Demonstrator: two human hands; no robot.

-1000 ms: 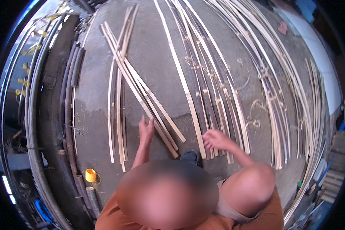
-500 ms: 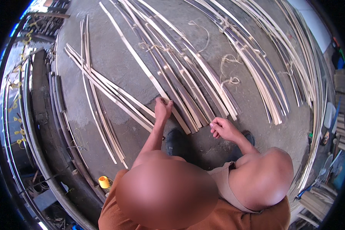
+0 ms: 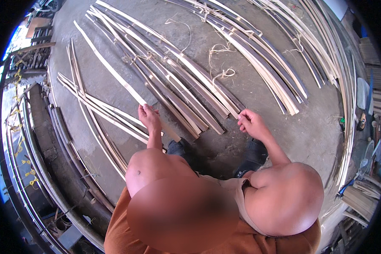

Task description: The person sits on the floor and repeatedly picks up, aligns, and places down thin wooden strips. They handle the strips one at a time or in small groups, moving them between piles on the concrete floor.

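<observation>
Along the left side of the central cord-tied bundle of pale and purplish-brown split bamboo strips (image 3: 172, 79), one long, flat, pale bamboo strip (image 3: 110, 67) lies apart from it, slanting from beyond the person's reach back to a dark shoe on the left foot (image 3: 176, 147) at the bundle's near left corner. The left hand (image 3: 149, 117), left of the bundle's near end, has this strip pinched between thumb and bent fingers, toward the strip's near end.

At the bundle's near right corner is the right hand (image 3: 250, 124), its fingers curled in and its thumb drawn close to the index finger. The fingertips are right beside the end of the bundle's outermost strip; whether they grip it, I cannot tell.

Farther left of the bundle, a loose group of narrow pale bamboo strips (image 3: 81, 94) lies crossed on the grey concrete floor (image 3: 300, 139). Beyond these, at the bundle's far left, run long, round, greyish poles (image 3: 42, 169). To the bundle's right, a looped, straw-coloured length of cord (image 3: 224, 75) lies next to it, followed by a second tied bundle of pale and dark split strips (image 3: 258, 63).
</observation>
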